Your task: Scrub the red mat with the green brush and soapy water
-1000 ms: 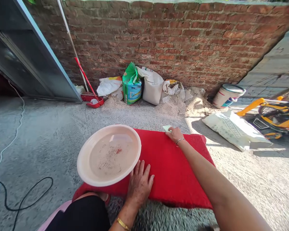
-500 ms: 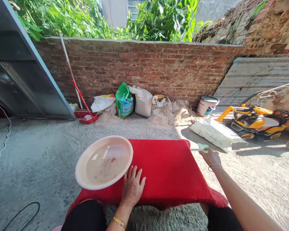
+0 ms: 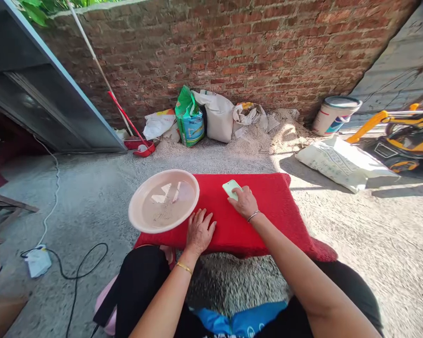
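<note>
phone point(image 3: 231, 188) | pale green | flat on red cloth point(image 3: 268, 206)

I count one red cloth point(image 3: 254, 220), and on it one pale basin point(image 3: 164, 201), one green phone point(image 3: 231, 188) and two hands. Beyond the cloth, by the wall: four sacks, one bucket point(image 3: 334, 115), one ride-on toy point(image 3: 402, 141).

This is an outdoor yard beside a home. A rough red brick wall point(image 3: 232, 42) fills the top of the frame, with sacks point(image 3: 216, 115) and spilled grain heaped at its foot, centre. A red broom and dustpan point(image 3: 137, 141) lean upper left, a paint bucket point(image 3: 334, 115) and a yellow ride-on toy car point(image 3: 405, 138) sit upper right, and bare concrete ground point(image 3: 91, 188) spreads below in sunlight.
</note>
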